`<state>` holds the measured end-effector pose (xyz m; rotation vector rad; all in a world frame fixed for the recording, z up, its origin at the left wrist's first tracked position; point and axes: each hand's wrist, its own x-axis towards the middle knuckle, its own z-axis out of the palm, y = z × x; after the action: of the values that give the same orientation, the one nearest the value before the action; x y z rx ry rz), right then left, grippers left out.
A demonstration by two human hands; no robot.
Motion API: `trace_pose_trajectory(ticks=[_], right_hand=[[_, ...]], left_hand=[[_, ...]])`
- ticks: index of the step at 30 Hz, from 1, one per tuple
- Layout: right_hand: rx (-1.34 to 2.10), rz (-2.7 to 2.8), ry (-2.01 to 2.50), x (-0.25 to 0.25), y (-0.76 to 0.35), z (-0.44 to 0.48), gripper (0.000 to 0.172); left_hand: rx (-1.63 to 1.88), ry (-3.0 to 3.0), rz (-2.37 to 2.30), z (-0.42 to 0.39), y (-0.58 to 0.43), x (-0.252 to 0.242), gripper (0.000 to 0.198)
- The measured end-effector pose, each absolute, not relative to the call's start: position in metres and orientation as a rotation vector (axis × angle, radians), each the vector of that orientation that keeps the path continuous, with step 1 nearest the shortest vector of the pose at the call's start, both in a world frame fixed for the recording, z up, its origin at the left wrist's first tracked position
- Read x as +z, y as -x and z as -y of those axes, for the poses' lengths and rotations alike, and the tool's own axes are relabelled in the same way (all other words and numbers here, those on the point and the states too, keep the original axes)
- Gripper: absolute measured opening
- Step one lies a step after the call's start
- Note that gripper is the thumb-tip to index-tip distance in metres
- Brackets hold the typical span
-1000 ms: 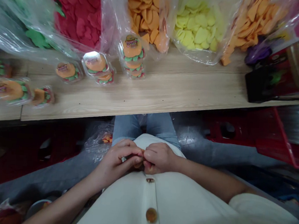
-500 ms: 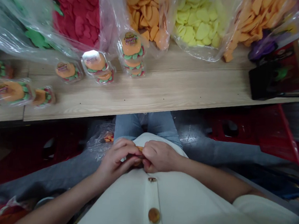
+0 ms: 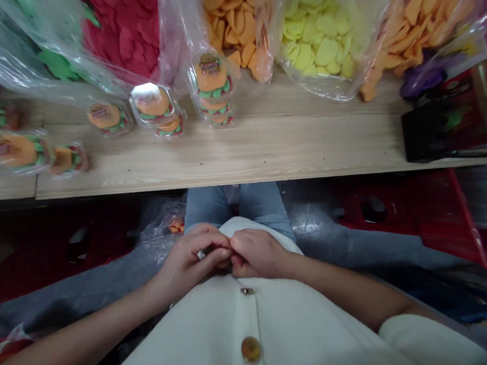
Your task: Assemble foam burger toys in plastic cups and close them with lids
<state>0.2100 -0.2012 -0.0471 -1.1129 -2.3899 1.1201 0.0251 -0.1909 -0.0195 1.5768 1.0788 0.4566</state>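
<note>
My left hand point(image 3: 199, 254) and my right hand point(image 3: 257, 253) meet in front of the cream shirt point(image 3: 217, 325), low in the head view. The left fingers are bent, with thumb and forefinger pinched together against the right hand. My right hand is curled closed beside them. Whatever lies between the fingers is hidden. Both hands are below the front edge of the wooden table point(image 3: 262, 150), above my lap in blue jeans point(image 3: 262, 206).
Along the table's back lie plastic bags of red pieces point(image 3: 124, 29), orange pieces point(image 3: 237, 26) and yellow pieces point(image 3: 320, 40). Clear-packed toy burgers point(image 3: 211, 77) stand on the left half. A black object point(image 3: 422, 131) lies at right. Red stools point(image 3: 375, 208) flank my legs.
The orange-brown bit seen between my fingers earlier is no longer visible. My left fingers have closed in nearer to my right hand. The view has shifted slightly.
</note>
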Motion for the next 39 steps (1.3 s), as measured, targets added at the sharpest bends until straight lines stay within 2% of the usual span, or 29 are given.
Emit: trace_pose_trajectory(ticks=[3, 7, 9, 11, 14, 17, 21, 26, 31, 34, 39], right_hand=[[1.282, 2.079, 1.267, -0.051, -0.215, 0.183, 0.007], [1.533, 1.455, 1.397, -0.063, -0.220, 0.154, 0.016], [1.647, 1.313, 1.351, -0.063, -0.226, 0.144, 0.019], [1.639, 1.397, 1.325, -0.056, -0.236, 0.138, 0.021], [1.235, 1.742, 1.365, -0.034, -0.255, 0.131, 0.020], [0.856, 2.102, 1.201, -0.010, -0.269, 0.122, 0.041], [0.889, 2.366, 0.941, 0.003, -0.270, 0.111, 0.042], [0.795, 2.137, 1.059, -0.007, -0.262, 0.109, 0.027], [0.689, 2.053, 1.158, -0.005, -0.252, 0.113, 0.022], [0.706, 2.111, 1.123, 0.005, -0.250, 0.114, 0.025], [0.792, 2.192, 1.042, 0.016, -0.254, 0.112, 0.033]], left_hand=[[0.561, -1.405, -1.134, 0.173, -0.029, -0.032, 0.012], [0.722, -0.691, -0.939, 0.154, -0.046, -0.049, 0.047], [0.752, -0.422, -0.809, 0.147, -0.054, -0.054, 0.052], [0.767, -0.285, -0.740, 0.140, -0.056, -0.055, 0.049], [0.628, -0.162, -0.629, 0.125, -0.050, -0.052, 0.044], [0.454, -0.097, -0.503, 0.111, -0.041, -0.046, 0.050], [0.413, -0.082, -0.412, 0.100, -0.038, -0.037, 0.054], [0.663, -0.148, -0.369, 0.107, -0.045, -0.032, 0.062], [0.778, -0.132, -0.440, 0.109, -0.061, -0.036, 0.059], [0.719, -0.087, -0.465, 0.104, -0.067, -0.035, 0.065], [0.654, -0.001, -0.440, 0.098, -0.069, -0.031, 0.063]])
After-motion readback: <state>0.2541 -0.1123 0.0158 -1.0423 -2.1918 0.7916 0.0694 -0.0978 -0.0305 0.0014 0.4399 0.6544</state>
